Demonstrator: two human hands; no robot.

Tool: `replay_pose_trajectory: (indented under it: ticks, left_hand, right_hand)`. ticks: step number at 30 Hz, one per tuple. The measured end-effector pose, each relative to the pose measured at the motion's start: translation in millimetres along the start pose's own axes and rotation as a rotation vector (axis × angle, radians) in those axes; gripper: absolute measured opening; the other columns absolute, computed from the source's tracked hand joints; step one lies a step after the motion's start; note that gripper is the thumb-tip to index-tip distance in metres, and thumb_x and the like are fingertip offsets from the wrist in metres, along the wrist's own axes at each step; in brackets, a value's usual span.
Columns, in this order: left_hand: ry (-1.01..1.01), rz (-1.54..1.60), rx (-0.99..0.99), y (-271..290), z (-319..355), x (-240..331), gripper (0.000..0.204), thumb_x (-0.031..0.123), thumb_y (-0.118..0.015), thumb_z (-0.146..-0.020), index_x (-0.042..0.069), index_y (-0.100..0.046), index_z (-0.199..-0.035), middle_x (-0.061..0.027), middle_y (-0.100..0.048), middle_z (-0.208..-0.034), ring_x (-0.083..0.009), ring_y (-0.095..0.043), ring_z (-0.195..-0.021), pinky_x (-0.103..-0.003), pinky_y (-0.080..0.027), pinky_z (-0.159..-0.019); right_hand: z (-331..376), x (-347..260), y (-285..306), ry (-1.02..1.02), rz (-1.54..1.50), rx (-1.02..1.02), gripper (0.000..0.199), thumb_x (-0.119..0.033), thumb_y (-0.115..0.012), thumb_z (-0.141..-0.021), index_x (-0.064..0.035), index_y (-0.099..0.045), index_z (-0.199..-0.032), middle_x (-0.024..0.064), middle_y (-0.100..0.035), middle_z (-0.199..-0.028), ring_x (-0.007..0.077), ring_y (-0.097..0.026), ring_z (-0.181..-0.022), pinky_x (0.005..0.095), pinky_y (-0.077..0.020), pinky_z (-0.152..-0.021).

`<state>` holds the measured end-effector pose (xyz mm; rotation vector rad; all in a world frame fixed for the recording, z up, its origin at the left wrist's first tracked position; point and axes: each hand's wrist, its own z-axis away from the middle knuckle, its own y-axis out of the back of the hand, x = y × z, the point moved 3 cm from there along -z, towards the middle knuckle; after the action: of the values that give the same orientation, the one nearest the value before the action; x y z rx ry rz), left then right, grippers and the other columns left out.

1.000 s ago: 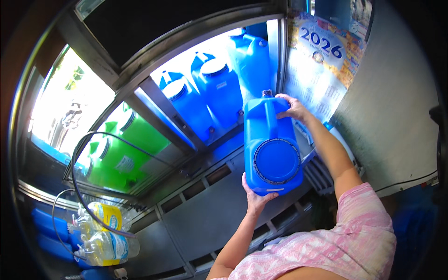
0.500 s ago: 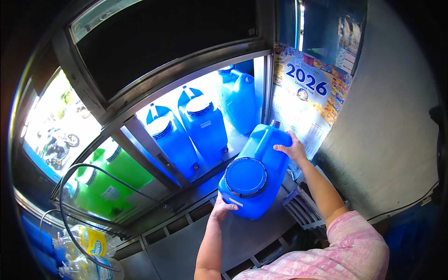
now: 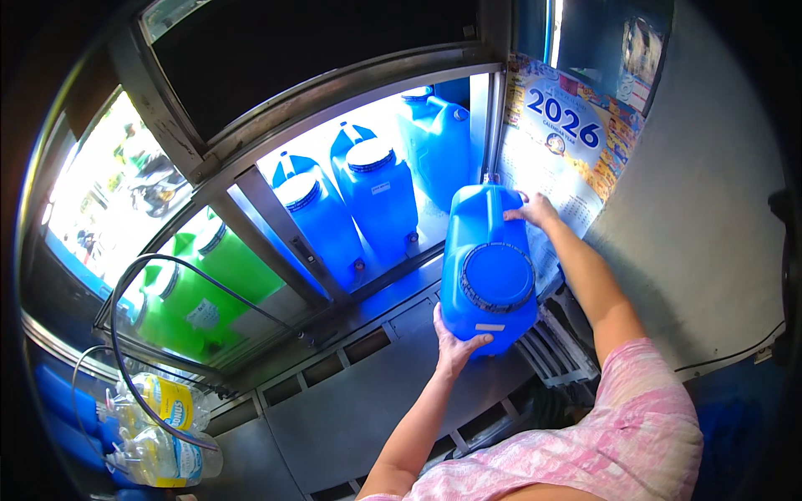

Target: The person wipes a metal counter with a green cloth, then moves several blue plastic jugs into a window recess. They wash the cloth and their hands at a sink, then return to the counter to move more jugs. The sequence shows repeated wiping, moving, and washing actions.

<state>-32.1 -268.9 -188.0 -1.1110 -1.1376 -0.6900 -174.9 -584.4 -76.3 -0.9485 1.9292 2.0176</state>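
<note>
Between my hands is a blue plastic water jug [image 3: 468, 267] with a wide round lid facing up toward me and a small spout at its far end. My left hand [image 3: 456, 344] grips its near lower corner, thumb on the front face beside a small pale label. At the far right side, my right hand [image 3: 532, 210] holds the jug near its handle, fingers partly hidden behind it. The jug is tilted, above the dark metal counter [image 3: 359, 426]. Two more blue jugs with white-topped lids, a left one [image 3: 317, 221] and a middle one [image 3: 376, 188], stand upright in the bright window opening.
Another blue jug [image 3: 439, 146] stands at the opening's far right. Green jugs [image 3: 205, 292] show behind glass at left. A dark hose [image 3: 125, 334] loops over clear bottles [image 3: 163, 451]. A wall calendar [image 3: 555, 138] hangs right, above a grey slatted rack [image 3: 560, 346].
Both hands have carried the blue jug to the right and turned it more upright in view, its spout end now close to the window frame. The whole view has shifted slightly.
</note>
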Motion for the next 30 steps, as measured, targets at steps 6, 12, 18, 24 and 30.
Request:
replay_pose_trajectory:
  ticks: [6, 12, 18, 24, 30]
  left_hand:
    - [-0.017, 0.077, 0.008, -7, -6, -4, 0.133, 0.021, -0.094, -0.049, 0.01, -0.002, -0.145, -0.0143, -0.033, -0.138, -0.0286, -0.039, -0.126, -0.044, -0.042, -0.101]
    - [-0.058, 0.022, -0.009, -5, -7, -11, 0.132, 0.022, -0.093, -0.052, 0.013, -0.001, -0.145, -0.0134, -0.034, -0.138, -0.0289, -0.038, -0.127, -0.044, -0.04, -0.103]
    - [-0.069, -0.15, -0.04, 16, -16, -50, 0.108, 0.029, -0.086, -0.065, 0.007, -0.016, -0.144, -0.0146, -0.034, -0.14, -0.0258, -0.038, -0.127, -0.041, -0.039, -0.102]
    - [-0.014, -0.189, -0.064, 20, -8, -59, 0.066, 0.031, -0.073, -0.083, 0.005, -0.044, -0.135, -0.0131, -0.043, -0.14, -0.0223, -0.043, -0.125, -0.037, -0.04, -0.1]
    - [0.233, -0.466, -0.08, 30, -7, -60, 0.073, 0.037, -0.075, -0.078, 0.004, -0.043, -0.135, -0.0147, -0.048, -0.135, -0.0289, -0.053, -0.117, -0.04, -0.046, -0.093]
  right_hand:
    - [3, -111, 53, 0.034, 0.738, 0.05, 0.036, -0.028, -0.074, -0.072, -0.0103, -0.068, -0.102, 0.0131, -0.069, -0.101, 0.0286, -0.066, -0.098, 0.0414, -0.0504, -0.087]
    - [35, -304, -47, 0.881, -0.078, -0.046, 0.056, -0.026, -0.075, -0.068, -0.0036, -0.062, -0.118, 0.0198, -0.062, -0.116, 0.0315, -0.062, -0.103, 0.039, -0.0475, -0.093]
    - [59, -436, -135, 0.344, -0.567, -0.22, 0.099, -0.029, -0.082, -0.059, 0.003, -0.033, -0.138, 0.0262, -0.055, -0.123, 0.0372, -0.055, -0.116, 0.0374, -0.0426, -0.101]
    - [61, -473, -142, 0.233, -0.561, -0.169, 0.071, -0.034, -0.079, -0.065, -0.0035, -0.052, -0.124, 0.0163, -0.064, -0.113, 0.0313, -0.061, -0.107, 0.0393, -0.0471, -0.092]
    - [48, -461, -139, 0.305, -0.534, -0.142, 0.058, -0.037, -0.077, -0.065, -0.0061, -0.064, -0.112, 0.014, -0.066, -0.111, 0.0288, -0.062, -0.105, 0.0379, -0.047, -0.092]
